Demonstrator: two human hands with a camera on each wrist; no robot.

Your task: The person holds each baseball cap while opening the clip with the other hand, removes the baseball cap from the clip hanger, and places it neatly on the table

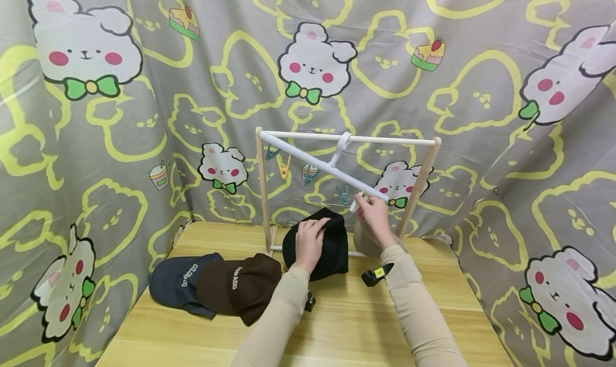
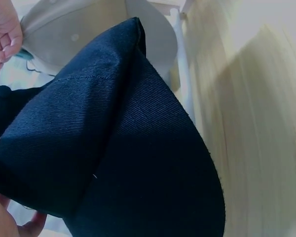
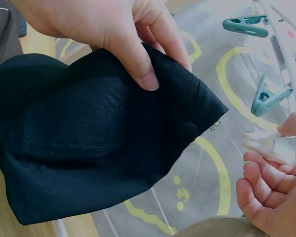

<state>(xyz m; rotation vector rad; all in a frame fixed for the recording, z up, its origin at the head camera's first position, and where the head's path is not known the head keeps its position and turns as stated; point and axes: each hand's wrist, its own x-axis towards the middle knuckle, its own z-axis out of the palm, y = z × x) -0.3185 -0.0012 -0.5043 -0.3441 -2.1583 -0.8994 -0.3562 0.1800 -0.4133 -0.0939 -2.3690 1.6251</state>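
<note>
Left hand (image 1: 309,243) grips a ribbed black cap (image 1: 335,252), right hand (image 1: 376,217) pinches a white plastic clip (image 3: 259,138), wood-grain worktop (image 1: 356,327), far grey cartoon curtain (image 1: 226,19)

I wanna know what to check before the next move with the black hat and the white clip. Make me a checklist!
1. Black cap held: ok. The left hand pinches it between thumb and fingers.
2. White clip held: ok. The right hand pinches it.
3. Clip open wide enough for the cap's edge: cannot tell.
4. Cap's edge at the clip: not ok if clipping comes next. The right wrist view shows a gap between them.
5. Hanger hooked on the rod: ok. Its hook goes over it.
6. Hanger level: not ok. In the head view it slopes down to the right.
</note>
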